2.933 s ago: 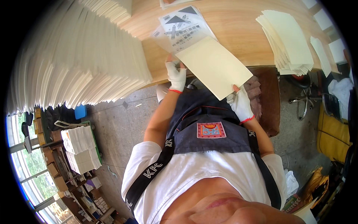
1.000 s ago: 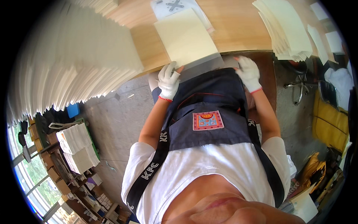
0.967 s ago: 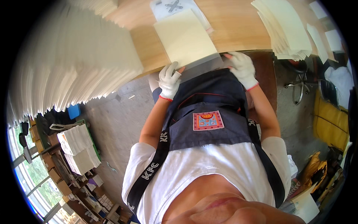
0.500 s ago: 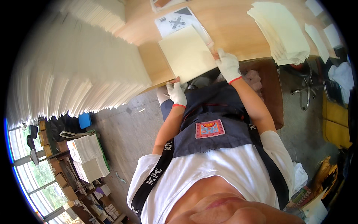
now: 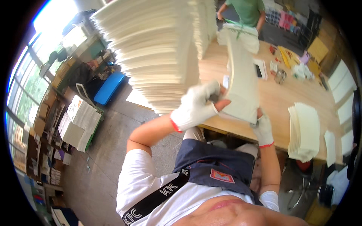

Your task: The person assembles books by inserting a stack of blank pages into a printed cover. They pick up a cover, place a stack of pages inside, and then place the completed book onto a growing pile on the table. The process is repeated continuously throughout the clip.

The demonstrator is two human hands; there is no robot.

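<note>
Over the near edge of a smooth, wood-grained table (image 5: 277, 94), a person holds a cream sheet (image 5: 243, 88), flat-faced, pale and long, tilted up from the tabletop. The right hand (image 5: 263, 128), in a white knitted glove with bare fingertips and a red cuff, pinches the sheet's lower right corner, thumb on the face, at the table's front edge. The left hand (image 5: 198, 103), gloved the same way and just in front of the table's left part, has its thumb stretched away from curled fingers, leaving a gap; blur hides whether it touches the sheet. At the table's left side rises a tall stack of cream paper (image 5: 162, 56), its edges ridged and uneven. Toward the table's right end lies a fanned, ragged-edged pile of cream sheets (image 5: 306, 130). Near the table's far edge are a crumpled, clear plastic bag (image 5: 302, 71) and a white bundle (image 5: 249, 39) tied with green cord. Beyond the table stands a co-worker in a soft green shirt (image 5: 247, 11). A navy cloth apron (image 5: 215, 160) covers the wearer's lap.
</note>
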